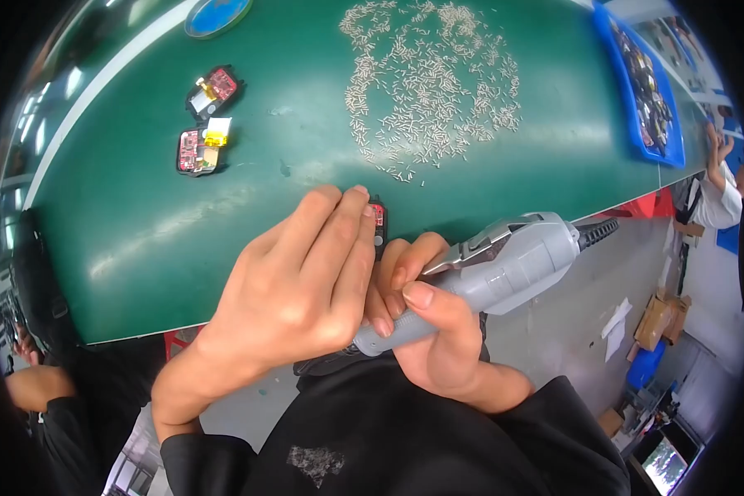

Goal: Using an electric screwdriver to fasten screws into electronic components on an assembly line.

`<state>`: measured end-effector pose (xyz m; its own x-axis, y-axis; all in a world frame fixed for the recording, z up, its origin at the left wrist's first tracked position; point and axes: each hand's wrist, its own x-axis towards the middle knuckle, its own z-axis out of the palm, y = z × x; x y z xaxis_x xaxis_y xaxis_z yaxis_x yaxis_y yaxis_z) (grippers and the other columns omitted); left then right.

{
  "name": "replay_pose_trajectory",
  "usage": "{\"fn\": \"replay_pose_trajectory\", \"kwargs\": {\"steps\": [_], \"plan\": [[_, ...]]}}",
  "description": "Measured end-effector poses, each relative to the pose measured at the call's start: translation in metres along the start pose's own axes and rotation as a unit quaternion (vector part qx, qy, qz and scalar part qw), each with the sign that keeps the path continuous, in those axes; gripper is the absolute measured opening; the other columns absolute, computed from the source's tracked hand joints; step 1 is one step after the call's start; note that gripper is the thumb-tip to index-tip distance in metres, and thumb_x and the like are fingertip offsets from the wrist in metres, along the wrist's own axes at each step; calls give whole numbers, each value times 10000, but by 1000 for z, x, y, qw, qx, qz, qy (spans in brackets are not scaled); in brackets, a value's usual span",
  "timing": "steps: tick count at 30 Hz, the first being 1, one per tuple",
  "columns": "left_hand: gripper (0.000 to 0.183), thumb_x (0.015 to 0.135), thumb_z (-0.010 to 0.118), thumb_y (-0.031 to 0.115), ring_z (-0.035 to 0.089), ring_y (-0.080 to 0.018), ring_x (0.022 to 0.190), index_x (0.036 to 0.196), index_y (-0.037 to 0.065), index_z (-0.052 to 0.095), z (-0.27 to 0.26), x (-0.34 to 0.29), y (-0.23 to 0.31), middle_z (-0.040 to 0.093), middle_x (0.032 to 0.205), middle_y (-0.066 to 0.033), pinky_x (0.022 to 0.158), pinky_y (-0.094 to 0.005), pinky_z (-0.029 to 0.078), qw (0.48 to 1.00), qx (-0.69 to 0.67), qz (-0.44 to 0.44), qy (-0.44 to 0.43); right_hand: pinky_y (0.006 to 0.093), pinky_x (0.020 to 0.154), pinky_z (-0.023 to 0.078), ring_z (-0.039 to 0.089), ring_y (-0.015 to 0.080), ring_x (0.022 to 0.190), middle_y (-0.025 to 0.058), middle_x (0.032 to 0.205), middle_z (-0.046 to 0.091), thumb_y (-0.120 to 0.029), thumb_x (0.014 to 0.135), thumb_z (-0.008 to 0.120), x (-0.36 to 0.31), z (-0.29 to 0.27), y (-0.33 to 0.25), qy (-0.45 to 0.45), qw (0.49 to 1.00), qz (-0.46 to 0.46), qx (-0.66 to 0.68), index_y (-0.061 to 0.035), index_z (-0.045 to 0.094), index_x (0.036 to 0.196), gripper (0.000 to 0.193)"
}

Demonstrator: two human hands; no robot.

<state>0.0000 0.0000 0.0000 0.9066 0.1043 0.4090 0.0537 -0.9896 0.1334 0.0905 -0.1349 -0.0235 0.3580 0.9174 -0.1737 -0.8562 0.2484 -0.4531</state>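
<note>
A grey electric screwdriver with a silver lever lies in my right hand, the fingers and thumb wrapped round its body. The tool's cord end points to the right, and its other end is hidden behind my left hand. With fingers pressed together, my left hand closes over a small black casing with a red circuit board at the table's near edge. Only the casing's right side shows beyond the fingertips. Farther left on the table lie two similar open casings, an upper one and a lower one with a yellow-wrapped part.
Many small metal pins or screws are spread over the green table. A blue round dish sits at the far left, and a blue tray of dark parts at the right. People's arms show at both sides; cardboard boxes stand on the floor.
</note>
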Motion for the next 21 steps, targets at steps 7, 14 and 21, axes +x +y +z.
{"fn": "replay_pose_trajectory", "kwargs": {"steps": [7,14,21], "plan": [[380,551,608,49,636,-333,888,872,-150,649,4,-1,7,646,949,-248,655,-347,577,1000,28,3,13,333,681,427,516,180,694,92,847,508,-76,899,525,-2,1,-4,32,999,2,-17,-25,472,970,102],[412,549,581,42,619,-361,934,898,-165,646,2,-6,8,630,1019,-279,714,-364,577,999,1,-26,-32,329,577,453,474,155,538,49,766,461,-250,910,546,13,2,-43,-55,995,6,-81,-87,461,913,184],[397,578,595,-1,611,-367,962,930,-176,644,-2,-7,16,627,1053,-286,767,-372,571,997,-16,-51,-53,272,537,403,440,100,479,28,734,443,-251,919,515,55,21,-104,-158,955,-112,-226,-97,474,891,161]]}}
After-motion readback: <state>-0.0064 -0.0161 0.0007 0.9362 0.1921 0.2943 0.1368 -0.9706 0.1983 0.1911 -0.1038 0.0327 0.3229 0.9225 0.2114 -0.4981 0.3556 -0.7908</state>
